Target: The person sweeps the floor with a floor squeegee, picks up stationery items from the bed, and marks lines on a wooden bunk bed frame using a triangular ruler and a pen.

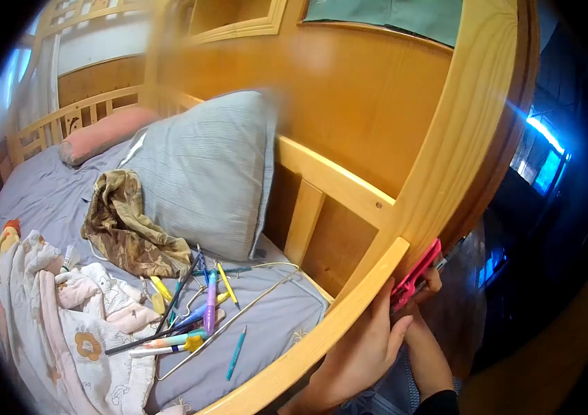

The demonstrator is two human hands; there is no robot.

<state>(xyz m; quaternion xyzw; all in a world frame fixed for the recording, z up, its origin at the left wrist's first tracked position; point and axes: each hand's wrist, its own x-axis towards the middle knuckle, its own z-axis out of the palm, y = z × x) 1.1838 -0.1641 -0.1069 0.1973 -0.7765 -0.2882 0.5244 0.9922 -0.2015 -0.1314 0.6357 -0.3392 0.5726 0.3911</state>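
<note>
Beyond the curved wooden bed rail, at the lower right, my left hand (365,340) has its fingers closed at the lower end of a bright pink plastic object (416,274). It is slim with an opening in its frame; its exact kind is unclear. My right hand (431,284) grips the same object from the far side, its fingers partly hidden. A small pale tip shows beside that hand. Nearest on the mattress, a teal pencil (236,353) lies apart from a heap of pens, including a purple pen (210,301), and a wire hanger (244,309).
The wooden post and rail (308,350) stand between my hands and the bed. A grey pillow (204,166) leans on the back panel, near a camouflage cloth (124,225), a pink bolster (107,134) and a patterned blanket (93,346). Dark room lies to the right.
</note>
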